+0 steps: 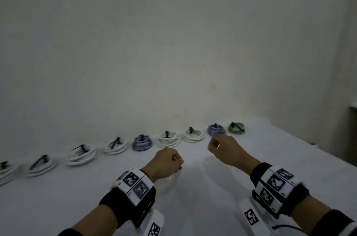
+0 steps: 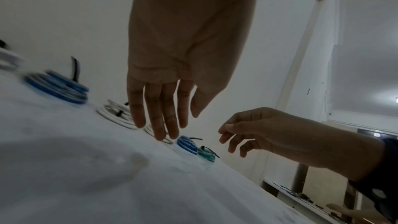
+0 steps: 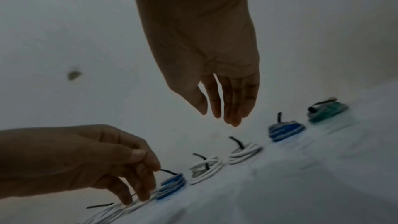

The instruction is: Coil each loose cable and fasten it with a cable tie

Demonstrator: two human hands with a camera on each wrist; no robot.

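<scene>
We see a black band on each forearm, the left band [image 1: 116, 203] and the right band [image 1: 297, 199], each carrying white blocks [image 1: 133, 183] printed with black square-pattern markers.

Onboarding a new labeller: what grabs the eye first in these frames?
A row of coiled cables runs along the back of the white table, each cinched with a black cable tie; most are white, two are blue and the far-right one is green. In front, the left hand and right hand hover above the table, and neither grip holds anything. A white loop shows under the left wrist.
</scene>
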